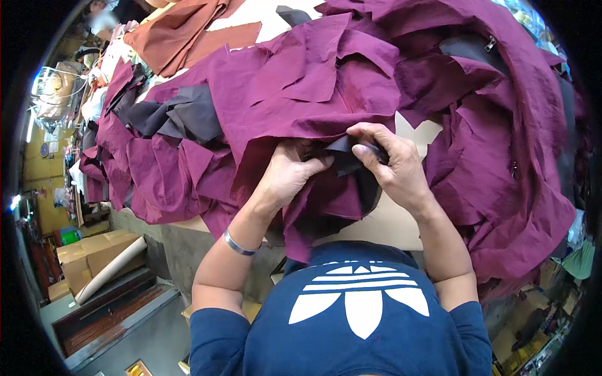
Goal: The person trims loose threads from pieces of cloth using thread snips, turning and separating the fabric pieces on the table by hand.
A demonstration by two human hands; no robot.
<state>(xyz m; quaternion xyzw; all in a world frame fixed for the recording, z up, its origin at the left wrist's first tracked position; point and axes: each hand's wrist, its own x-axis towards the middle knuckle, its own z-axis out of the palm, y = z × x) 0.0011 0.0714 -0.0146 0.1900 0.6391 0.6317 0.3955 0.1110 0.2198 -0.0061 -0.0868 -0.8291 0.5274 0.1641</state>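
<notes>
Purple cloth [301, 119] with dark lining lies heaped across the table in front of me. My left hand [290, 170] is closed on the edge of this cloth, thumb pointing right, its fingertips partly under a fold. Facing it, my right hand [395, 164] pinches a black fabric piece [343, 156] between thumb and fingers. The black piece spans the small gap between both hands, beneath the purple fold. Below them, a purple strip [297, 235] hangs over the table's front edge. Whether anything small is tucked in the fingers is hidden.
More purple cloth [483, 144] is piled at the right, with a zipper pull [490, 44]. Rust-brown cloth [188, 37] lies at the back left. A cardboard box [94, 254] and a pale roll [111, 269] stand on the floor at left.
</notes>
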